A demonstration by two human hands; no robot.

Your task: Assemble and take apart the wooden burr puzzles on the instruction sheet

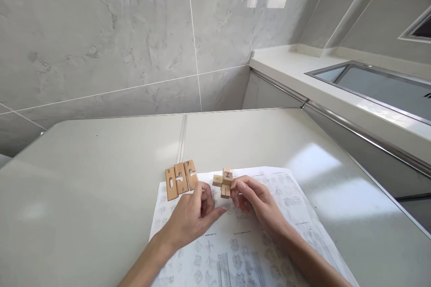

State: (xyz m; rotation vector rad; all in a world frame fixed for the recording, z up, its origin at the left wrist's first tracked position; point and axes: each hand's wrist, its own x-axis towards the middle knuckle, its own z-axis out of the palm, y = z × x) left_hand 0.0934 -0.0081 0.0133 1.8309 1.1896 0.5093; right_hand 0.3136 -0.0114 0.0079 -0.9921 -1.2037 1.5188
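Note:
My right hand (255,198) pinches a small wooden burr puzzle (226,182) between thumb and fingers at its right side. Its crossed blocks have pale end faces, and the top one bears a mark like a 2. Just left of the puzzle is my left hand (195,213), holding nothing that I can see. Its fingers curl inward while the thumb points away from them toward the puzzle. Beyond the left hand, three flat wooden pieces lie side by side: a slotted piece (170,184), a middle piece (183,188) with a shaped cutout, and a notched piece (189,172).
Under both hands a printed paper sheet (242,242) with puzzle drawings covers part of the pale table (84,188). A grey tiled wall (117,31) rises behind the table. To the right stands a white counter (286,65) with a metal-framed glass panel (370,80).

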